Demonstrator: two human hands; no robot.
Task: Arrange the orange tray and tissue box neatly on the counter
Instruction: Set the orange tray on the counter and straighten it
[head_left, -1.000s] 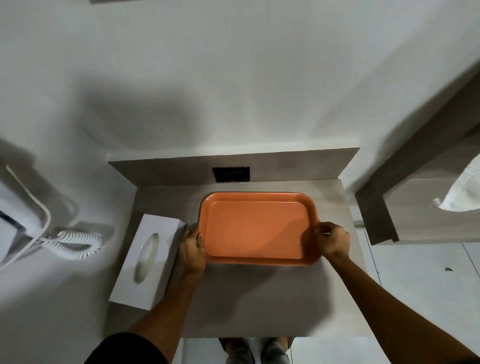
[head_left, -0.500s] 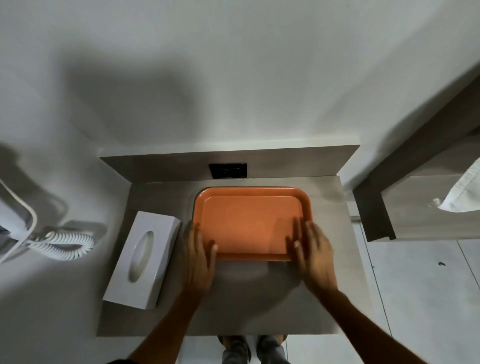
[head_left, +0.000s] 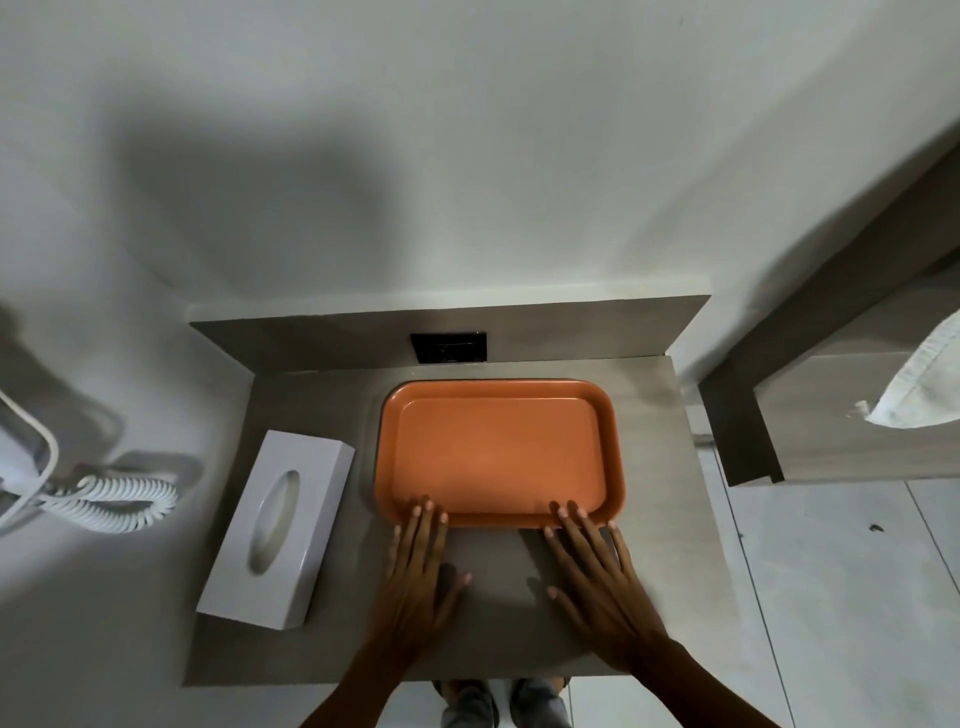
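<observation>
An empty orange tray (head_left: 498, 452) lies flat on the grey counter (head_left: 660, 519), near the back wall. To its left, a white tissue box (head_left: 283, 525) with an oval slot lies at a slant. My left hand (head_left: 415, 566) rests flat on the counter, its fingertips touching the tray's near rim at the left. Likewise flat, my right hand (head_left: 597, 566) has its fingertips on the near rim at the right. Both hands have straight, spread fingers and hold nothing.
A black socket plate (head_left: 449, 347) sits in the backsplash behind the tray. A white coiled cord (head_left: 111, 501) hangs on the left wall. A wooden unit (head_left: 831, 405) with white cloth (head_left: 930, 384) stands at right. Tiled floor and my feet show below the counter edge.
My hands let go of the tray's two sides and moved to its near edge, where they now lie flat. The tray sits slightly closer to the back wall.
</observation>
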